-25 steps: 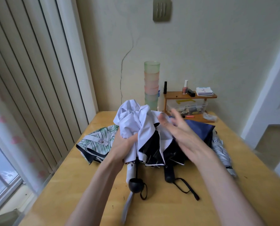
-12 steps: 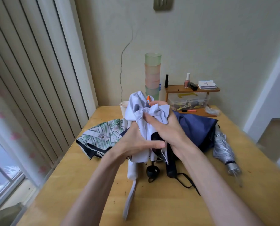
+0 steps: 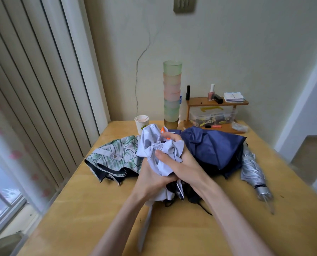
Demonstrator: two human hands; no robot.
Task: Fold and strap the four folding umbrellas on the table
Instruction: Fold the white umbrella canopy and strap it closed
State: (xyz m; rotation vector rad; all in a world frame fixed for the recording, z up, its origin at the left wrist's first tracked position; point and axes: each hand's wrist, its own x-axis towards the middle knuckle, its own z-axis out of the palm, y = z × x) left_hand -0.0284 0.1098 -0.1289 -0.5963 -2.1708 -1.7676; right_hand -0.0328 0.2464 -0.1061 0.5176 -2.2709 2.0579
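Both hands meet on the lilac umbrella (image 3: pixel 165 150). It sits on the table (image 3: pixel 191 233) in front of the cup stack (image 3: pixel 172 93), nearer the person & about in line w/ it. L hand (image 3: pixel 150 180) grips the lower part of the bunched canopy from the left, fingers wrapped under the cloth. R hand (image 3: pixel 185 167) clamps the upper part, thumb pressed across the front & fingertips curled over the top edge. Fabric is crumpled, and dark lining shows below the hands. A pale strap (image 3: pixel 144 230) runs from under L hand toward the person, along the table.

Other 3 umbrellas, all vs the cup stack:
- Leaf-print umbrella (image 3: pixel 117 157): in front & to the left. Loose and flattish, w/ a dark edge showing & a snap tab on top.
- Navy umbrella (image 3: pixel 213 146): in front & to the right. A loose heap right beside R hand.
- Silver umbrella (image 3: pixel 251 170): further right again & nearer the person. Canopy is gathered, w/ a dark band round it near the narrow end, which points toward the person.

Paper cup (image 3: pixel 141 122) stands just left of the stack. Wooden shelf (image 3: pixel 216 102) stands just right of it, w/ a nail polish bottle (image 3: pixel 211 93) & a black bottle (image 3: pixel 188 92) on top and a clear plastic box (image 3: pixel 213 115) under it. A small orange item (image 3: pixel 164 131) shows in front of the stack, behind the lilac cloth; can't tell what it is. Blinds (image 3: pixel 34 89) hang far left of the stack.
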